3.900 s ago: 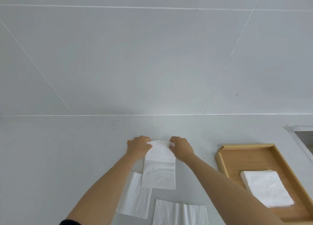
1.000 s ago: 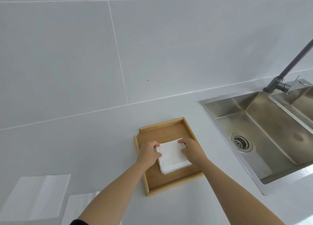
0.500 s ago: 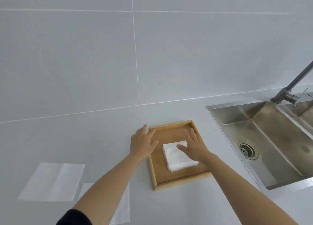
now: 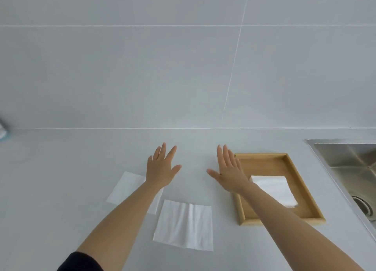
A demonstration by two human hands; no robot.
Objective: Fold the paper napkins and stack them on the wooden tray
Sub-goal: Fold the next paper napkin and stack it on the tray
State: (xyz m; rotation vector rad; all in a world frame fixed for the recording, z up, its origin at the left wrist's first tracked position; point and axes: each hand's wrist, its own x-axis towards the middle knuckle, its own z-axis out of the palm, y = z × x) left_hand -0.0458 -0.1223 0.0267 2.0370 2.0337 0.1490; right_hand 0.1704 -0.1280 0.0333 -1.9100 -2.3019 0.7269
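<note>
A wooden tray [image 4: 296,183] lies on the white counter at the right, holding a stack of folded white napkins [image 4: 276,188]. Two unfolded napkins lie flat on the counter: one [image 4: 184,225] near the front centre, another [image 4: 126,186] to its left, partly hidden under my left forearm. My left hand [image 4: 162,167] hovers open, fingers spread, above the far corner of the left napkin. My right hand [image 4: 228,170] is open too, fingers spread, over the counter by the tray's left rim. My right forearm crosses the tray's front left part.
A steel sink [image 4: 354,169] with a drain [image 4: 364,207] is set into the counter right of the tray. A white tiled wall rises behind the counter. A blurred blue and white object [image 4: 3,131] shows at the far left edge.
Both hands let go of the folded napkin on the tray and moved left, off the stack, fingers spread. The view swung left, so the loose napkins are central now.
</note>
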